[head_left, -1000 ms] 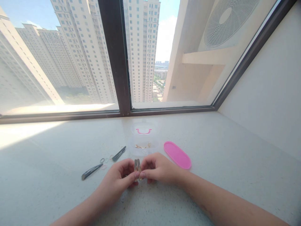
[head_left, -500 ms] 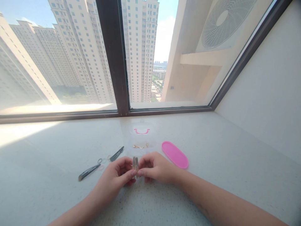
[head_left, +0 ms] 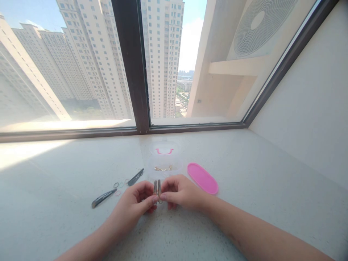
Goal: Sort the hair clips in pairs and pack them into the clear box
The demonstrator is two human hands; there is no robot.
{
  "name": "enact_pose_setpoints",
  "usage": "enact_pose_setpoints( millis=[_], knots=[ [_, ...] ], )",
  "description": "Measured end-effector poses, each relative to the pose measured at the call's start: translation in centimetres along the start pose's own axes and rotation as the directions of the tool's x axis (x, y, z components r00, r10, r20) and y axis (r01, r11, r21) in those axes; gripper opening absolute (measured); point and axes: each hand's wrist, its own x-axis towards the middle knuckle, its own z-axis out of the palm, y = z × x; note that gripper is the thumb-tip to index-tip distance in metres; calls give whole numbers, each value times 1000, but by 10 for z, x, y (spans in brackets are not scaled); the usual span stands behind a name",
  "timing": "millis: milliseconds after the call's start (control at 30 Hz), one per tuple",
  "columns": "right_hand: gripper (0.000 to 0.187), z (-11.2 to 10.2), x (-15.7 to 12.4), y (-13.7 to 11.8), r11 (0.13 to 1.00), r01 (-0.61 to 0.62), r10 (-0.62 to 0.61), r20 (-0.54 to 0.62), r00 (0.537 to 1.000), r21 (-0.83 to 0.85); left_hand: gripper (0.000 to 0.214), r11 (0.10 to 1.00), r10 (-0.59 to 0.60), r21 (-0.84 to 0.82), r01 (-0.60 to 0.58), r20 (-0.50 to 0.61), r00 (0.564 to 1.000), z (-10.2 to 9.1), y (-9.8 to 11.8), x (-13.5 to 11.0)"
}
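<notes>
My left hand (head_left: 136, 203) and my right hand (head_left: 182, 193) meet over a pale stone sill (head_left: 244, 174). Both pinch a small metal hair clip (head_left: 157, 187) held upright between the fingertips. Just beyond the hands stands a clear plastic box (head_left: 164, 163) with a pink handle mark and a few gold clips inside. A pink oval lid (head_left: 202, 178) lies to the right of the box. Two dark hair clips, one (head_left: 136, 177) nearer the box and another (head_left: 104, 198) further left, lie left of my hands, with several tiny elastic rings (head_left: 119, 185) between them.
A dark window frame (head_left: 130, 65) runs along the back of the sill, with tall buildings beyond the glass. A white wall (head_left: 307, 108) closes the right side. Sunlight falls on the far left of the sill.
My hands and the clip have barely shifted; the view moved slightly left between the earliest frame and now.
</notes>
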Motion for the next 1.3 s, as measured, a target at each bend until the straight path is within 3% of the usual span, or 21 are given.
enact_pose_setpoints(
  millis=[1300],
  knots=[
    [10,1,-1,-3,1000,6,-5,-11,1000,9,20,1000,-15,-25,15,-2,1000,0,-3,0]
  ],
)
